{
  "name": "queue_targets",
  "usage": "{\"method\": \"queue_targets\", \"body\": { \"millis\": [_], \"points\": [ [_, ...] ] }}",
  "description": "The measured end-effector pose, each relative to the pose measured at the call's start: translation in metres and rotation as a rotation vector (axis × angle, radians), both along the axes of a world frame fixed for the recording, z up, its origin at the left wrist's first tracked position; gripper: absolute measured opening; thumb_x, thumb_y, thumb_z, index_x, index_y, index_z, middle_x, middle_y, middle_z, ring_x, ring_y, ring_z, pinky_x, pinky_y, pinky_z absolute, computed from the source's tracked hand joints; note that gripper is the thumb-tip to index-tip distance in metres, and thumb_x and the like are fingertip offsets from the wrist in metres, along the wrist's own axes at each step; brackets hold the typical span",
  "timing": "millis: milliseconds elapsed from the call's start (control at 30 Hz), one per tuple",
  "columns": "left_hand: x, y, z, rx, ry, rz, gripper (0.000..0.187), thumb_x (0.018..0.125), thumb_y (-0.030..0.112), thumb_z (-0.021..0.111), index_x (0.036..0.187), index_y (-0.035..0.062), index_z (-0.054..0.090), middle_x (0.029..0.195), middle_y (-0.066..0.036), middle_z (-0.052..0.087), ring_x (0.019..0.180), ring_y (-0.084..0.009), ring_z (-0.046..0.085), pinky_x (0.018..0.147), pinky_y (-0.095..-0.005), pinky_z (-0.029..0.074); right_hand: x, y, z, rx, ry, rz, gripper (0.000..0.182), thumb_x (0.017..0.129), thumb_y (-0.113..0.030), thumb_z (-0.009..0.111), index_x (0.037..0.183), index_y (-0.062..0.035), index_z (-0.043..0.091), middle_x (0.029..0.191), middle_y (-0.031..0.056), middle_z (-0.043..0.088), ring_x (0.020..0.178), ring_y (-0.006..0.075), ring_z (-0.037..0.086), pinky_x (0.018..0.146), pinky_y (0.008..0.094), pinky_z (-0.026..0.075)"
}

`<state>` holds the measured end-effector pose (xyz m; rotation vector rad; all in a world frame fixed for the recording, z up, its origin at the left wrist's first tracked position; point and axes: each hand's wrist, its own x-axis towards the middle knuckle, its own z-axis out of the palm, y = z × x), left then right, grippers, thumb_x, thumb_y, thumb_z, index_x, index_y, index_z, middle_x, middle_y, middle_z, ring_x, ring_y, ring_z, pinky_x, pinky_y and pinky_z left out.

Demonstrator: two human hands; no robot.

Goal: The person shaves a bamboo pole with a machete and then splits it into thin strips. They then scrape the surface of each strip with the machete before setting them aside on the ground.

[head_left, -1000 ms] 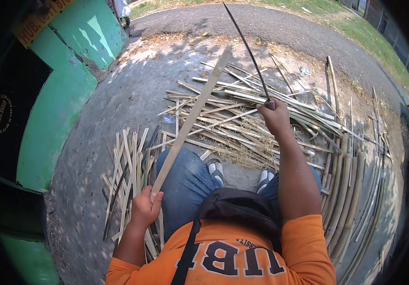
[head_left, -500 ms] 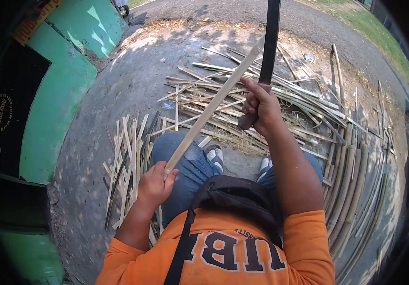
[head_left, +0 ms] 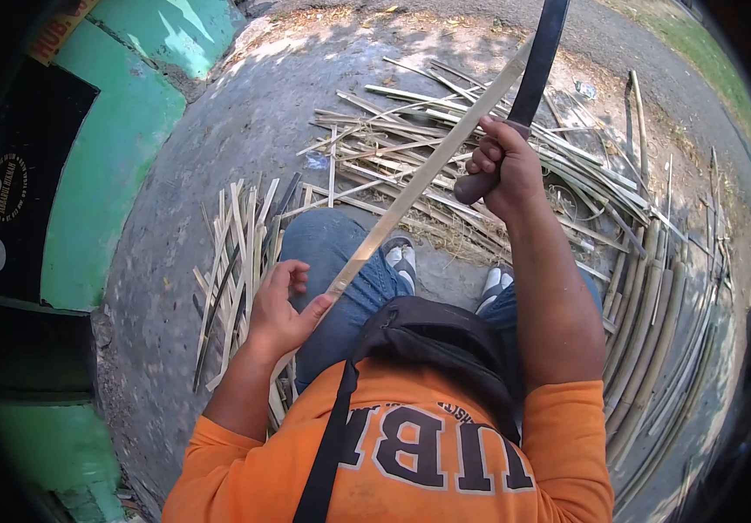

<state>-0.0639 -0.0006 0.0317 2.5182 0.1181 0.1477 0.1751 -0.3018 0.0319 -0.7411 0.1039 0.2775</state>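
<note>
My right hand (head_left: pixel 510 170) is wrapped around the brown handle of a machete (head_left: pixel 539 74), whose dark blade points up and away from me. A long, pale bamboo strip (head_left: pixel 419 181) runs slantwise from my left hand up to the blade, its far part overlapping the blade's edge. My right fingertips are right at the strip. Down at its near end, over my left knee, my left hand (head_left: pixel 284 305) has its fingers spread off the strip, while the thumb lies against it.
Cut bamboo strips (head_left: pixel 384 144) lie heaped on the concrete ahead, with a second pile (head_left: pixel 236 261) by my left leg. Bamboo poles (head_left: pixel 650 322) lie at right. A green wall (head_left: pixel 127 166) stands at left. A black bag (head_left: pixel 432 349) rests at my waist.
My left fingers have opened from around the strip. The machete, strip and right hand have shifted a little to the right and up in view, as the whole view has moved slightly.
</note>
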Motion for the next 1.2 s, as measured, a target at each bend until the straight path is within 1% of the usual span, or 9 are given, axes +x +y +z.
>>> {"method": "queue_targets", "body": {
  "millis": [133,267,400,567,733,900,967,1033,1200],
  "points": [
    [-0.041,0.063,-0.017,-0.322,0.165,0.124,0.054,0.088,0.037,0.084,0.121,0.0016,0.060,0.103,-0.006,0.064,0.095,-0.0144,0.062,0.084,-0.0302,0.051,0.002,0.000,-0.002,-0.028,0.014,-0.020,0.015,0.096,-0.017,0.072,0.098,-0.0095,0.059,0.063,-0.0050,0.044,0.055,0.0094,0.043,0.058,0.0318,0.042],
    [-0.092,0.086,-0.032,-0.339,0.407,0.101,0.046,0.088,0.032,0.085,0.114,0.0012,0.062,0.096,-0.003,0.067,0.088,-0.0124,0.063,0.079,-0.0287,0.052,0.005,0.005,-0.008,-0.073,0.035,-0.042,0.018,0.096,-0.017,0.072,0.089,-0.0117,0.057,0.062,-0.0057,0.043,0.054,0.0087,0.043,0.058,0.0318,0.043],
    [-0.097,0.074,-0.036,-0.392,0.233,0.133,0.035,0.090,0.023,0.083,0.110,0.0028,0.063,0.094,-0.002,0.068,0.085,-0.0120,0.064,0.078,-0.0285,0.052,0.009,0.008,-0.014,-0.068,0.024,-0.010,0.018,0.096,-0.018,0.072,0.087,-0.0123,0.057,0.062,-0.0064,0.043,0.054,0.0080,0.043,0.060,0.0309,0.044],
    [-0.010,0.032,0.009,-0.300,0.050,-0.070,0.039,0.092,0.025,0.082,0.115,0.0009,0.062,0.105,-0.005,0.067,0.091,-0.0117,0.063,0.082,-0.0293,0.052,0.006,0.010,-0.016,-0.058,0.010,0.019,0.015,0.097,-0.018,0.072,0.091,-0.0118,0.059,0.061,-0.0071,0.043,0.054,0.0074,0.043,0.061,0.0299,0.044],
    [0.070,-0.024,0.036,-0.223,0.071,-0.243,0.056,0.093,0.025,0.080,0.137,-0.0009,0.058,0.106,-0.007,0.069,0.091,-0.0124,0.065,0.077,-0.0282,0.053,0.001,0.008,-0.010,-0.081,0.044,-0.023,0.014,0.096,-0.018,0.072,0.094,-0.0105,0.061,0.063,-0.0061,0.043,0.055,0.0084,0.043,0.061,0.0310,0.044],
    [0.111,-0.030,0.027,-0.263,0.476,-0.477,0.058,0.096,0.021,0.077,0.143,-0.0027,0.053,0.103,-0.006,0.069,0.092,-0.0111,0.065,0.079,-0.0283,0.053,-0.003,0.003,-0.005,-0.063,0.021,-0.016,0.013,0.096,-0.018,0.072,0.097,-0.0100,0.062,0.065,-0.0054,0.043,0.056,0.0085,0.043,0.061,0.0317,0.043],
    [0.125,-0.023,0.040,-0.246,0.589,-0.517,0.047,0.098,0.014,0.073,0.139,-0.0016,0.056,0.102,-0.003,0.069,0.094,-0.0094,0.064,0.083,-0.0285,0.053,-0.003,0.005,-0.001,-0.049,0.046,-0.045,0.021,0.096,-0.022,0.073,0.110,-0.0071,0.066,0.066,-0.0046,0.044,0.058,0.0093,0.044,0.060,0.0312,0.043],
    [0.135,-0.009,0.064,-0.280,0.486,-0.450,0.040,0.099,0.011,0.071,0.135,-0.0009,0.058,0.102,-0.002,0.068,0.095,-0.0093,0.064,0.085,-0.0282,0.053,-0.006,0.004,0.002,-0.036,0.021,-0.039,0.034,0.096,-0.025,0.073,0.123,-0.0049,0.066,0.067,-0.0043,0.044,0.058,0.0101,0.044,0.060,0.0308,0.043],
    [0.153,0.045,0.170,-0.021,-0.031,-0.155,0.029,0.100,0.011,0.069,0.127,0.0016,0.064,0.102,-0.003,0.071,0.089,-0.0102,0.065,0.081,-0.0307,0.054,-0.003,-0.008,0.003,0.027,0.049,-0.054,0.034,0.097,-0.024,0.073,0.122,-0.0028,0.065,0.066,-0.0045,0.044,0.057,0.0093,0.044,0.060,0.0307,0.042]
  ]
}}
